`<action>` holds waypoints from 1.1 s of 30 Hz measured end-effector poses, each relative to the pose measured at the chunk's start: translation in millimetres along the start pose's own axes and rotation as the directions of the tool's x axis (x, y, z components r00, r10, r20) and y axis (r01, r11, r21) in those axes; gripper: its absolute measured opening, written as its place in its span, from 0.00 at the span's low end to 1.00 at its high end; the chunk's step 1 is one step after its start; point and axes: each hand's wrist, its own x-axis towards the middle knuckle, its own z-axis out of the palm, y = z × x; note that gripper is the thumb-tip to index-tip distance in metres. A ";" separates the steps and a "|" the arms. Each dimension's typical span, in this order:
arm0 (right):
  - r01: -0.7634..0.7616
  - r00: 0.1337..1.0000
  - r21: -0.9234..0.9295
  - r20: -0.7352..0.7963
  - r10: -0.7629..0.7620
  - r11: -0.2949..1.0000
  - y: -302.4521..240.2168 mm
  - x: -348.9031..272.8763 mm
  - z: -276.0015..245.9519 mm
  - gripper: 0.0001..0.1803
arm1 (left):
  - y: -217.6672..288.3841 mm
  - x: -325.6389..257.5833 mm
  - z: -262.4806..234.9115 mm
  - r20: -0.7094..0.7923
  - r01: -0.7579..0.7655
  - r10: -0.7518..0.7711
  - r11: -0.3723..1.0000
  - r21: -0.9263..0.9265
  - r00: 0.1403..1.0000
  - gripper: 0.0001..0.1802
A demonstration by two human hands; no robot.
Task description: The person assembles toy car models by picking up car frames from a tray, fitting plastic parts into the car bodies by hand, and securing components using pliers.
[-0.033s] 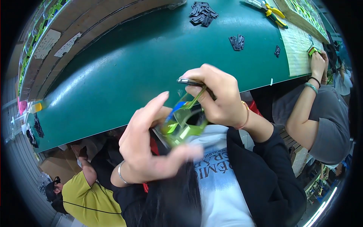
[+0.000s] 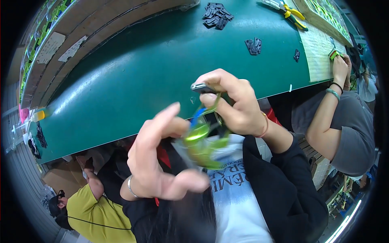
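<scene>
My right hand (image 2: 237, 105) is closed, with thumb and forefinger pinching a small dark piece with a shiny metal end (image 2: 201, 88). From the same grip hangs a glossy lime-green, see-through curved piece (image 2: 202, 148) with a bright blue patch; motion blurs it, so its kind cannot be made out. Left of it, my left hand (image 2: 156, 158) has thumb and forefinger spread wide. The left hand's bent fingers come close to the green piece's edge; whether they touch it cannot be told.
On the green table (image 2: 133, 77) lie a pile of black flat parts (image 2: 217, 15), smaller black parts (image 2: 253, 46) and yellow-handled pliers (image 2: 293, 17). A cardboard tray (image 2: 85, 36) borders the left. Co-workers sit on both sides; the right one's hands (image 2: 341, 67) hold a green piece.
The green piece has swung a little right and down. My left thumb has drawn back left and lower, away from it. My right hand stays nearly in place.
</scene>
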 end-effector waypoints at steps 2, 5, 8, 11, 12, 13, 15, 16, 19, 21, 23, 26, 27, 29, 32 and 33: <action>-0.513 0.855 0.650 0.328 0.402 0.560 -4.6 -4.9 -4.6 0.16 | -1.0 -3.4 -0.4 -0.006 -0.043 0.043 0.999 -0.027 0.999 0.42; -0.462 0.886 0.871 0.449 0.112 0.167 11.1 -6.7 1.7 0.15 | 2.9 -1.5 4.1 -0.003 -0.001 0.001 0.993 0.116 1.000 0.26; -0.446 0.889 0.895 0.445 0.106 -0.012 9.8 -11.1 10.2 0.16 | -2.0 1.9 11.9 -0.038 -0.017 0.026 0.978 0.207 0.999 0.15; -0.427 0.898 0.904 0.429 0.104 -0.042 8.7 -13.5 9.7 0.18 | -8.3 4.4 11.5 0.011 -0.107 0.108 0.955 0.278 0.994 0.12; -0.421 0.901 0.906 0.424 0.097 -0.044 9.7 -15.4 10.1 0.18 | -9.8 4.3 12.6 0.012 -0.106 0.107 0.955 0.276 0.994 0.12; -0.417 0.903 0.908 0.420 0.087 -0.048 10.0 -16.7 10.5 0.18 | -10.2 3.8 13.8 -0.001 -0.092 0.096 0.957 0.274 0.995 0.11; -0.440 0.896 0.898 0.437 0.080 0.022 11.9 -17.0 9.2 0.19 | -12.3 4.4 14.7 -0.015 -0.078 0.085 0.959 0.273 0.996 0.09; -0.458 0.889 0.884 0.452 0.078 0.094 13.4 -17.1 8.0 0.19 | -15.3 5.7 14.4 -0.039 -0.071 0.084 0.963 0.259 0.996 0.09; -0.541 0.835 0.707 0.515 0.194 0.455 14.7 -20.8 -3.6 0.19 | -15.8 9.2 13.4 -0.085 -0.010 0.031 0.972 0.234 0.996 0.08; -0.519 0.840 0.498 0.446 0.308 0.695 -0.1 -23.5 -6.1 0.15 | -12.8 17.5 10.6 -0.017 0.004 0.000 0.966 0.259 1.000 0.09; -0.213 0.909 0.290 0.409 0.080 0.933 -3.6 -18.0 -6.7 0.11 | -12.1 20.2 9.0 0.077 -0.036 0.016 0.963 0.268 0.997 0.09; -0.126 0.922 0.179 0.385 0.048 0.976 -2.6 -23.6 -4.9 0.08 | -11.8 15.9 5.5 0.140 -0.070 0.023 0.936 0.345 0.990 0.09; -0.059 0.934 0.135 0.356 0.007 0.989 -0.5 -26.6 -3.9 0.09 | -12.1 15.9 5.9 0.161 -0.049 -0.006 0.941 0.336 0.987 0.10; -0.028 0.940 0.132 0.340 -0.019 0.991 1.0 -29.7 -2.5 0.08 | -12.4 15.3 5.3 0.185 -0.026 -0.037 0.944 0.329 0.982 0.10; -0.073 0.946 0.287 0.324 -0.026 0.955 -3.0 -34.3 2.1 0.04 | -11.2 13.2 9.6 0.257 -0.129 0.058 0.954 0.271 0.965 0.10; -0.075 0.946 0.290 0.324 -0.024 0.954 -1.6 -35.9 2.5 0.04 | -13.6 13.3 12.1 0.258 -0.126 0.054 0.954 0.272 0.965 0.10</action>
